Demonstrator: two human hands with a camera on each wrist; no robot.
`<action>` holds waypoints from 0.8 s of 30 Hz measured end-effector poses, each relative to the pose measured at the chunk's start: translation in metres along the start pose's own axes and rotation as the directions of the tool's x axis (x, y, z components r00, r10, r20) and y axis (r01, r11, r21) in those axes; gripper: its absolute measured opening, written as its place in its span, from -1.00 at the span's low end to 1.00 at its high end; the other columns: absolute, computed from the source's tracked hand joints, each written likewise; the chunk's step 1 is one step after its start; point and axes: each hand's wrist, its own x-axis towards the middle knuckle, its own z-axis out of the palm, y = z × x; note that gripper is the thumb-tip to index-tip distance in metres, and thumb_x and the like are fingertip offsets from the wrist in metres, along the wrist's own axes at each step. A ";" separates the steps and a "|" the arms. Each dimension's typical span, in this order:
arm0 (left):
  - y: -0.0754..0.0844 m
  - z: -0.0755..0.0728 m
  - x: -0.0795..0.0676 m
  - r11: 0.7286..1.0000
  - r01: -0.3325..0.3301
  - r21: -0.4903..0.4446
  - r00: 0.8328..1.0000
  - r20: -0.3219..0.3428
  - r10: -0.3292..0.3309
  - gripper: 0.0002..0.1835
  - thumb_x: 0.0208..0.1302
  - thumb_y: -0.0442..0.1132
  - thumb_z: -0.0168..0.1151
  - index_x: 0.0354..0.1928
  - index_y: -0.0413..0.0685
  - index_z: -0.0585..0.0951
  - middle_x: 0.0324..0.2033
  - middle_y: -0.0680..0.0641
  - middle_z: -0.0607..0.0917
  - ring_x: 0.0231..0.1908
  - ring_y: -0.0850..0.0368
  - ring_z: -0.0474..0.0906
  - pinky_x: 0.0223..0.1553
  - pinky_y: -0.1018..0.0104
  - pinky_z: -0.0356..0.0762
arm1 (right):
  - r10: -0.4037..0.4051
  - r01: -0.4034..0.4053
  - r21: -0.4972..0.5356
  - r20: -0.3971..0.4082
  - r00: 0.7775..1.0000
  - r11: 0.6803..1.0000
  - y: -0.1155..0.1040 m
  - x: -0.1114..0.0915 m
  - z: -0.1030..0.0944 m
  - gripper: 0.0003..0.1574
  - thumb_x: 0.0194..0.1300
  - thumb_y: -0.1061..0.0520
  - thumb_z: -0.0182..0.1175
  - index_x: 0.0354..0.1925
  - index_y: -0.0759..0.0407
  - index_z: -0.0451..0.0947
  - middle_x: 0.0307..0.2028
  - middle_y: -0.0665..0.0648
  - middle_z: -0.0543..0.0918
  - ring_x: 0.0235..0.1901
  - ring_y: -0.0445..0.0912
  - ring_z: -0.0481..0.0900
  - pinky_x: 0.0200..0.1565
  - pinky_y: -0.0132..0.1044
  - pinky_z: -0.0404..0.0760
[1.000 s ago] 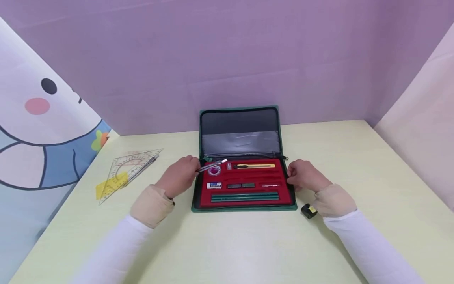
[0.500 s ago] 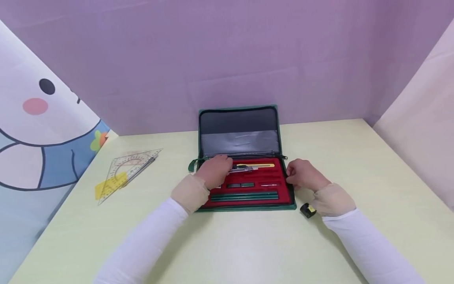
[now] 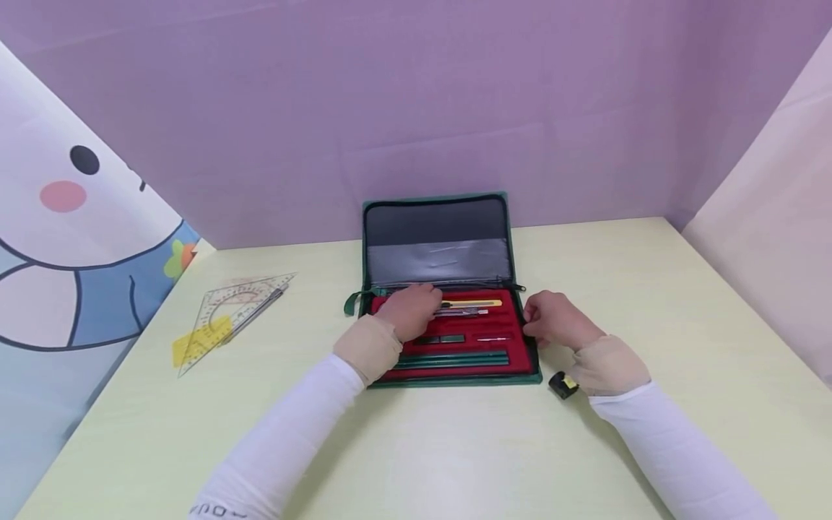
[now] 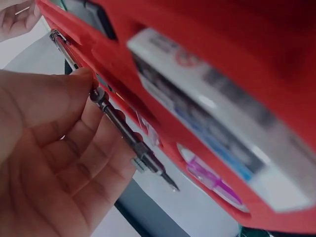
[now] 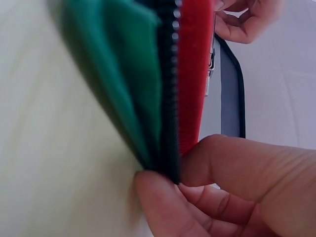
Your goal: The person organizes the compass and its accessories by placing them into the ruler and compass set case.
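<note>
A green zip case [image 3: 437,222] lies open, with a red tray [image 3: 477,325] in its lower half. Over the tray, my left hand [image 3: 409,312] pinches a metal drawing compass [image 4: 123,128] between thumb and fingers. In the left wrist view its pointed end hangs free beside the palm, close to the red tray; in the head view its other end [image 3: 473,312] lies along the upper slots. My right hand [image 3: 560,319] pinches the case's right zip edge [image 5: 170,113]. Near the left hand are a white eraser [image 4: 212,103] and a round piece with purple [image 4: 212,182].
The tray also holds a yellow cutter [image 3: 477,303], green pencils [image 3: 455,359] and a dark lead box [image 3: 448,339]. A clear set square [image 3: 243,303] over a yellow sheet [image 3: 195,343] lies left. A small black object [image 3: 562,385] sits beside the right wrist.
My left hand has moved right from beside the case to over the tray, carrying the compass, which now lies flatter along the upper slots. The right hand has stayed at the case edge.
</note>
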 end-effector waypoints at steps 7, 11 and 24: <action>0.008 0.000 0.007 1.000 -0.004 0.001 1.000 0.026 0.004 -0.62 0.15 -0.24 0.34 0.03 -0.09 0.56 -0.08 -0.06 0.64 -0.08 0.05 0.54 0.03 0.21 0.51 | 0.018 -0.018 -0.001 0.007 1.000 1.000 0.003 0.001 0.000 -0.89 0.07 0.40 0.13 -0.49 0.31 0.38 -0.62 0.09 0.49 -0.70 -0.17 0.51 -0.52 -0.30 0.61; 0.012 -0.001 0.011 1.000 -0.019 -0.006 1.000 0.017 0.019 -0.58 0.13 -0.23 0.35 0.06 -0.09 0.55 -0.07 -0.07 0.64 -0.07 0.06 0.54 0.05 0.21 0.50 | 0.024 -0.024 0.005 0.010 1.000 1.000 0.003 0.001 0.000 -0.88 0.08 0.40 0.13 -0.49 0.31 0.38 -0.61 0.10 0.50 -0.69 -0.16 0.51 -0.52 -0.29 0.61; 0.025 -0.004 0.018 0.999 -0.036 -0.006 0.999 0.030 0.036 -0.57 0.14 -0.25 0.33 0.08 -0.08 0.53 -0.07 -0.08 0.62 -0.04 0.06 0.52 0.04 0.23 0.50 | 0.039 -0.039 -0.002 0.007 0.999 0.999 0.002 0.003 -0.001 -0.87 0.10 0.39 0.14 -0.48 0.30 0.38 -0.61 0.10 0.49 -0.69 -0.15 0.52 -0.51 -0.29 0.61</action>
